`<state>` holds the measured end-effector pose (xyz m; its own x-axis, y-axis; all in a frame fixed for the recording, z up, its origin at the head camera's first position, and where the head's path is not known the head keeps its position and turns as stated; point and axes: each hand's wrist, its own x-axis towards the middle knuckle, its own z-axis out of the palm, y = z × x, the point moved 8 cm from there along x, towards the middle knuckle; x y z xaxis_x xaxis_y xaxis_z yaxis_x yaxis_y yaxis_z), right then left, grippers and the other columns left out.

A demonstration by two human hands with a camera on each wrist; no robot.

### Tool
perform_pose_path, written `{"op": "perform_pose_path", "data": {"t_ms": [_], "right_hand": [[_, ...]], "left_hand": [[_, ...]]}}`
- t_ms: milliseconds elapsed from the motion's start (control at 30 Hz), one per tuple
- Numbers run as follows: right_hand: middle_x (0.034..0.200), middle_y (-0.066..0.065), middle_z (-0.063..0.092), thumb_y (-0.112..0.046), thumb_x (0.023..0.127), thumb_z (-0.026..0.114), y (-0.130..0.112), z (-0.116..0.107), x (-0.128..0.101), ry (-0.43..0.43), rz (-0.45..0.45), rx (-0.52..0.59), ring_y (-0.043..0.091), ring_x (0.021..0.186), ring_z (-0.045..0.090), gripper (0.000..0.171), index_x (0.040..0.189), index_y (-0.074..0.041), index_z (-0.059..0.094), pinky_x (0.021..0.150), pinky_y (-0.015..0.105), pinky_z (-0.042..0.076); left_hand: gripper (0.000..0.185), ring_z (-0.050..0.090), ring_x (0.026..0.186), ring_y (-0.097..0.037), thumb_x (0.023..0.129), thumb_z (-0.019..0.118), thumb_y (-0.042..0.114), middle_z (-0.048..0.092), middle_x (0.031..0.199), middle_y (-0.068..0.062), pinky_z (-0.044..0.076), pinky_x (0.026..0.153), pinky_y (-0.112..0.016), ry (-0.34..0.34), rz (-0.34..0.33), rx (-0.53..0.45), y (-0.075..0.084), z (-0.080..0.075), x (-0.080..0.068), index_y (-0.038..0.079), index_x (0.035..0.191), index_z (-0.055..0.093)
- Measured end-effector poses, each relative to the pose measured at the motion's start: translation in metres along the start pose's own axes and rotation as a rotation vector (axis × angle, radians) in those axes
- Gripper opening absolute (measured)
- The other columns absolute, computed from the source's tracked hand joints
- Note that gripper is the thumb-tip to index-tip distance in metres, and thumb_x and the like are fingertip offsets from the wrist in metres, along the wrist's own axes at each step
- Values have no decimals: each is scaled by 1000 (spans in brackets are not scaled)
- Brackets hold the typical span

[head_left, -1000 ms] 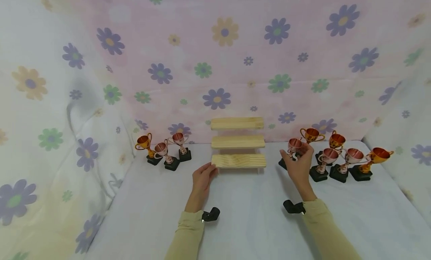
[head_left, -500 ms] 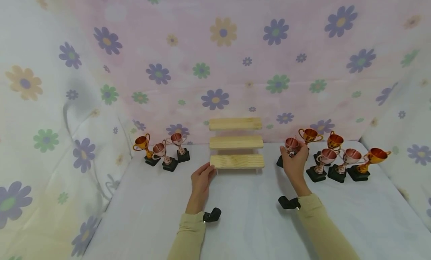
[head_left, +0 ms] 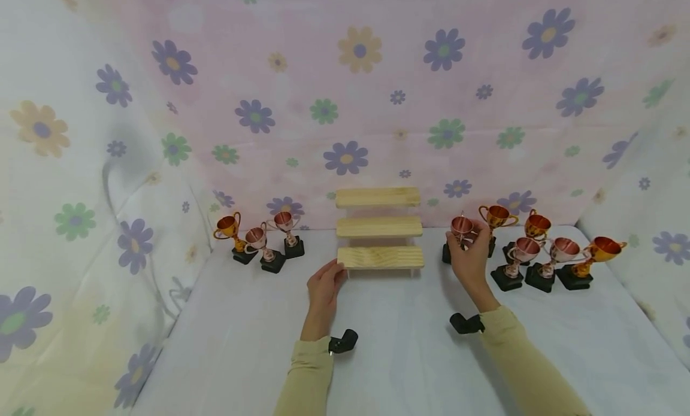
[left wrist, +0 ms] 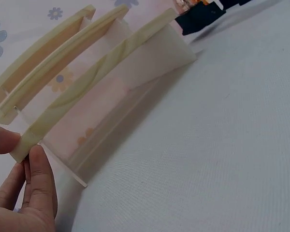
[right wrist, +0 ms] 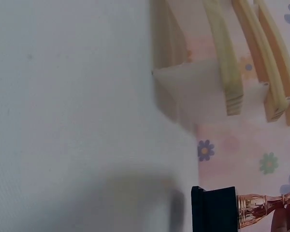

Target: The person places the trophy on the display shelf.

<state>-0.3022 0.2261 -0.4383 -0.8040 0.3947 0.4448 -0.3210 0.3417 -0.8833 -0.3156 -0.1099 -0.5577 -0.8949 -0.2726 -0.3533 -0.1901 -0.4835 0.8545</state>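
My left hand (head_left: 323, 290) pinches the left end of the lowest plank of a three-tier wooden display stand (head_left: 380, 258). In the left wrist view the thumb lies on top of that plank (left wrist: 94, 77), and the fingers (left wrist: 41, 179) are underneath. To the stand's right, my right hand (head_left: 470, 257) grips a small rose-gold trophy cup (head_left: 461, 226) by its upper part. The right wrist view shows its black square base (right wrist: 215, 209) and shiny stem (right wrist: 253, 209), with fingertips (right wrist: 282, 220) at the cup. The stand's planks hold nothing.
Right of my right hand stand several trophies, among them a gold one (head_left: 602, 248) and a rose-gold one (head_left: 564, 249). On the left are one gold trophy (head_left: 227, 227) and two rose-gold ones (head_left: 256, 239). A flowered cloth (head_left: 302, 63) hangs behind the white table (head_left: 399, 344).
My right hand has shifted slightly left with the rose-gold trophy, bringing it nearer the stand. The left hand stays on the lowest plank's end.
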Motion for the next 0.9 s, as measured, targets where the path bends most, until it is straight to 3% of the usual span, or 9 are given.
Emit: {"op": "perform_pose_path", "data": {"t_ms": [267,667,900], "right_hand": [[128,34,48,9,93,64,-50,-6,-7,-52,-92,50,11,100,50,50,137,18,41,84,7,46],[135,34,51,12,93,64,-77,-6,-6,-72,-167,81,2,109,55,53,142,14,43,93,8,49],[132,36,51,15,92,62,-94,5,1,-163,-186,177,3,104,57,51,141,17,44,89,9,51]], "left_hand": [[37,66,88,-14,89,69,-3,66,114,-18,60,83,-24,9,-6,-13,-1,3,0,-12,125,64],[36,67,88,-14,89,69,-4,67,112,-18,60,80,-23,20,-8,-37,0,1,-3,-12,124,65],[34,66,87,-14,90,70,-4,67,109,-16,60,80,-22,23,-10,-39,0,1,-2,-11,123,66]]}}
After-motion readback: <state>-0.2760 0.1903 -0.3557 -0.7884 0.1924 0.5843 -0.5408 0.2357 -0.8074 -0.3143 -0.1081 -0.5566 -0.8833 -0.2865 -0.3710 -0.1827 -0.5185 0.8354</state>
